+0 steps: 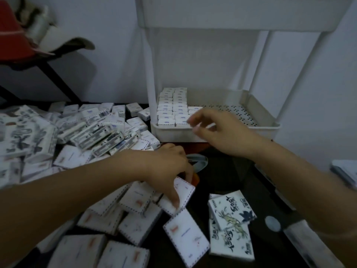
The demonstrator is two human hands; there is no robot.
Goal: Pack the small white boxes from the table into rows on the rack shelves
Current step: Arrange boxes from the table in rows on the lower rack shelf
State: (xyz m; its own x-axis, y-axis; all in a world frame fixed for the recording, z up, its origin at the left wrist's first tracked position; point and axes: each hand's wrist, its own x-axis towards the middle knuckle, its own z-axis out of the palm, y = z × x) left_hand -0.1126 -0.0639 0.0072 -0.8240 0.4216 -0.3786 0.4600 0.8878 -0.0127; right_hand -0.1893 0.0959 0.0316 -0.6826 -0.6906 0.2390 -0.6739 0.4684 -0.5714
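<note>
Placing step: right hand sits at the rack shelf beside the box rows, grip lost in blur, left hand pinches the next white box off the desk, likely to pass across

The person's arms are bare. The left forearm is uncovered along all of its visible length, from the wrist back to the edge of the view. The right forearm is bare in the same way, smooth and fairly slender. The left hand is bare too, with rounded knuckles and a thumb that tapers toward its tip. The right hand is also bare. Its fingers are smeared by blur, so little detail can be made out there, though one pale nail shows at a fingertip. Both wrists are plain skin in the dim light.
</note>
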